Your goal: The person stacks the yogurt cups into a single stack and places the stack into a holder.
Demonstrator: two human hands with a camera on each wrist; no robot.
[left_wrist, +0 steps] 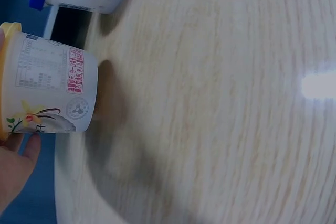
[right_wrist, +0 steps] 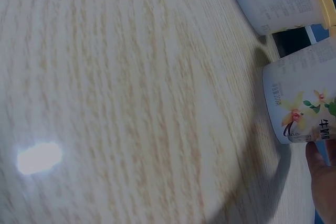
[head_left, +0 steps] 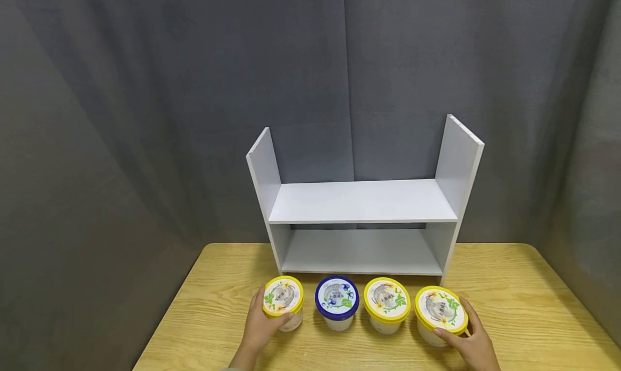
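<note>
My left hand [head_left: 261,323] holds a yellow-lidded ice cream tub [head_left: 283,295] at the left end of a row, fingers and thumb on opposite sides. At the right end, my right hand [head_left: 473,336] grips another yellow-lidded tub [head_left: 441,309], its thumb near the lid's front edge. Between them stand a blue-lidded tub [head_left: 337,299] and a third yellow-lidded tub [head_left: 386,300], neither touched by a hand. The left wrist view shows vanilla flowers on the held tub's white side [left_wrist: 50,82]. Whether the held tubs touch the table cannot be told.
A white two-level shelf [head_left: 361,201] with upright side panels stands just behind the row of tubs. Under everything lies a light wooden table [head_left: 514,295] with rounded back corners. Grey curtains [head_left: 310,80] hang behind and to both sides.
</note>
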